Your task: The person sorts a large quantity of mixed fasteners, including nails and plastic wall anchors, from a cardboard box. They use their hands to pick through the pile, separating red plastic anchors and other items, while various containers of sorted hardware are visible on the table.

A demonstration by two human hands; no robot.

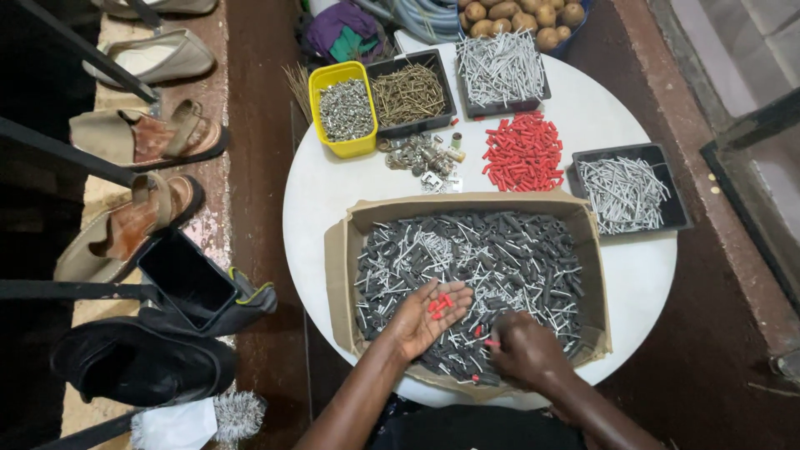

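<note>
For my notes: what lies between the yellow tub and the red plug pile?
In the head view, a small heap of metal fittings lies between the yellow tub and red plug pile.

Right hand (523, 348): fingertips buried in the mixed hardware of the cardboard box (337, 258); grip unresolved. Box near wall hidden behind both forearms. Potatoes (521, 17) cut by top edge. Metal fittings (423, 157) too small to identify.

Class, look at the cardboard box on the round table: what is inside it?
The cardboard box holds a mixed heap of dark plugs, silver nails and a few red plugs. The heap and both hands hide the bottom.
</note>
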